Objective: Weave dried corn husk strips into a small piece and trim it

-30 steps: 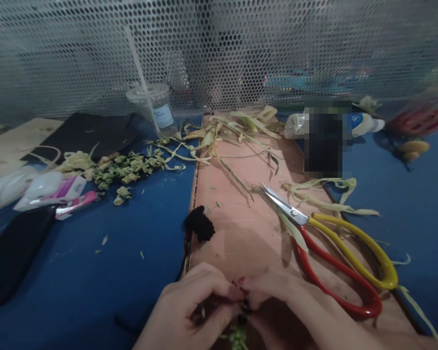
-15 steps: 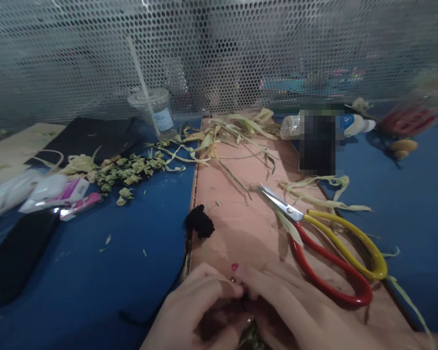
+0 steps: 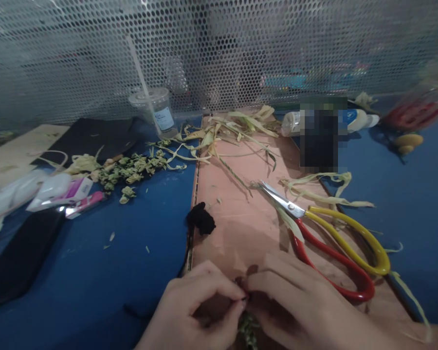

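Note:
At the bottom centre, my left hand (image 3: 200,306) pinches thumb and forefinger together on something small and dark that I cannot make out. My right hand (image 3: 295,296) meets it fingertip to fingertip, its fingers curled round the same spot. Just below the fingertips shows a greenish braided piece (image 3: 248,330), partly hidden by the hands. Scissors (image 3: 295,209) with one red and one yellow handle lie slightly open on the cardboard (image 3: 237,243), right of my hands. A crumpled black item (image 3: 201,218) rests on the cardboard's left edge.
Dry husk strips (image 3: 219,133) lie at the back. Small woven green pieces (image 3: 131,170), a pink-and-white packet (image 3: 76,189) and a black phone (image 3: 25,248) are at left. A lidded plastic cup with straw (image 3: 160,112) stands before the perforated metal screen (image 3: 219,53). A bottle (image 3: 357,120) lies at right.
My left thumb and forefinger have closed into a tighter pinch. The right fingers have drawn back and curled, so the red-nailed fingertip no longer shows. The view has shifted slightly.

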`<state>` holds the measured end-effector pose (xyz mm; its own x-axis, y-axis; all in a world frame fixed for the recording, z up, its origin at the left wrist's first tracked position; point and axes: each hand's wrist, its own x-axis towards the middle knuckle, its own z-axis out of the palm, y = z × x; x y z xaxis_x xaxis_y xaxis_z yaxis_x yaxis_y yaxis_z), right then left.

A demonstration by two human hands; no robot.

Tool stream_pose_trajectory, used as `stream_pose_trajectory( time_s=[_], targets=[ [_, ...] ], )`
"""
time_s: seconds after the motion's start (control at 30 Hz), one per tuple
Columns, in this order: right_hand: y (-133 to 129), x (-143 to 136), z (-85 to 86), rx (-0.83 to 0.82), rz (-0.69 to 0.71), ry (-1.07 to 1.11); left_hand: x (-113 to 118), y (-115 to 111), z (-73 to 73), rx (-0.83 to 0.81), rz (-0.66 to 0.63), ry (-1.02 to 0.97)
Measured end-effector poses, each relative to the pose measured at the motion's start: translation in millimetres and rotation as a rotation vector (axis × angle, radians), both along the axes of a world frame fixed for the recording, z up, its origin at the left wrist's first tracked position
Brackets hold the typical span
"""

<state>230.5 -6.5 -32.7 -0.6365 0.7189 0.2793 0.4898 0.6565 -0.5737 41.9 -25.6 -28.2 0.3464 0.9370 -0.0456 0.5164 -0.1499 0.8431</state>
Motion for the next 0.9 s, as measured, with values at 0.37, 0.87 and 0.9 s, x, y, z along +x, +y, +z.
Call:
stream_pose_trajectory(
  time_s=[0.37,0.87,0.9],
  targets=[
    [-1.9,4.2,4.8,0.247,0.037,-0.057,2.1,1.2,0.5,-0.087,0.032,-0.031],
    [-1.5,-3.0,-7.3,-0.009,-0.037,0.11,5.2,-1.2,-2.0,-0.174,0.069,-0.12],
    [-0.8,-2.7,-7.2,-0.06,-0.046,0.105,4.7,-1.6,-3.4,-0.16,0.075,-0.122]
  ],
)
